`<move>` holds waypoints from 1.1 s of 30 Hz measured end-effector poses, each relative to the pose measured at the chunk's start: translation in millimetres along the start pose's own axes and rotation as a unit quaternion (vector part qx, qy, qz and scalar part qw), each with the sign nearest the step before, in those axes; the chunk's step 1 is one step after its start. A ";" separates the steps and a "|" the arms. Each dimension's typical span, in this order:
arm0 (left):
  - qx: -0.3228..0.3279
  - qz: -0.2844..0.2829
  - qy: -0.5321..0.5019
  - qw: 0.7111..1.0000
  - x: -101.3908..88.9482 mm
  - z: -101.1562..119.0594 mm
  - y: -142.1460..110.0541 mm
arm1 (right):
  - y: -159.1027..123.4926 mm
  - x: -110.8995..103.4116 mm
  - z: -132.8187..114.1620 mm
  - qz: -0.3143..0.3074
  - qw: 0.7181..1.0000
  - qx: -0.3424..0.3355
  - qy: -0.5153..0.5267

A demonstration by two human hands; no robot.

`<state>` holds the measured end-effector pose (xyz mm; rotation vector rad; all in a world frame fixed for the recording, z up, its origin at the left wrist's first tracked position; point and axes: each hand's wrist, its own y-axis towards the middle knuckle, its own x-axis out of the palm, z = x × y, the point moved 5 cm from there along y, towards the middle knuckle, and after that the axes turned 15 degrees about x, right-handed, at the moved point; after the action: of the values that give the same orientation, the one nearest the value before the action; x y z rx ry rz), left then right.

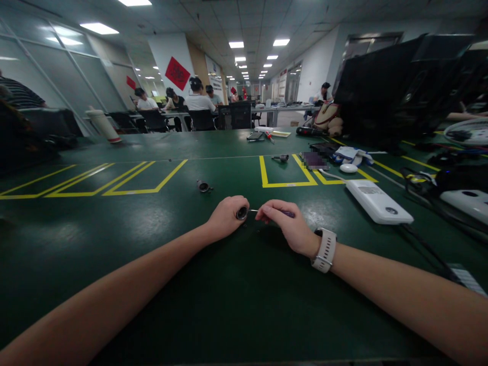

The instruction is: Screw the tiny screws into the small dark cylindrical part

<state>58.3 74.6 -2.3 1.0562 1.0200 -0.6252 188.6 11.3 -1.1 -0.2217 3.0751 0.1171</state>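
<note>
Your left hand (230, 212) gripped round metal part (241, 213); your right hand (281, 217) pinched screwdriver (288, 214), shaft pointing at it. Both were above green worktop (183, 305), second metal part (204, 187) beyond left hand.

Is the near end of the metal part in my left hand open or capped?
Open: the metal part in the left hand shows a hollow inside its rim.

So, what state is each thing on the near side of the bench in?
Left hand: closed on the cup-like part
Cup-like part: held, open end facing the camera
Right hand: gripping the thin tool
Thin tool: pointed at the part, contact unclear
Loose metal part: lying on the bench
White device: lying flat, cables attached
Watch strap: fastened
</note>
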 end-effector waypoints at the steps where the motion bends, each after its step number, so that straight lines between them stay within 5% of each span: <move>1: 0.003 -0.001 0.001 1.000 -0.1 0.2 0.2 | -0.5 -0.7 -1.3 0.011 1.000 -0.005 -0.021; 4: 0.010 0.000 0.004 1.000 -0.5 0.5 0.4 | 0.9 -0.6 -0.2 0.001 0.999 0.002 -0.036; 10: 0.038 -0.007 -0.004 0.999 1.9 2.0 -0.3 | 10.9 -2.5 14.1 -0.035 0.984 0.104 0.137; 14: 0.060 -0.026 -0.008 0.998 4.1 4.7 0.4 | 11.6 0.3 16.6 -0.050 0.979 0.111 0.165; 22: 0.026 -0.015 0.014 0.999 3.7 -0.6 0.0 | 0.4 -4.1 -2.0 0.042 0.999 0.008 0.019; 26: 0.027 -0.018 0.019 0.999 3.6 -0.1 0.2 | 0.3 -0.2 -3.4 0.018 0.998 0.020 -0.052; 33: 0.029 -0.035 0.027 0.999 2.5 2.7 0.5 | 11.3 -4.1 15.2 -0.015 0.987 0.096 0.130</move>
<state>60.8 72.4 -4.0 1.0971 1.0962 -0.6896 191.8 24.3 -15.2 -0.2944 3.3105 -0.2282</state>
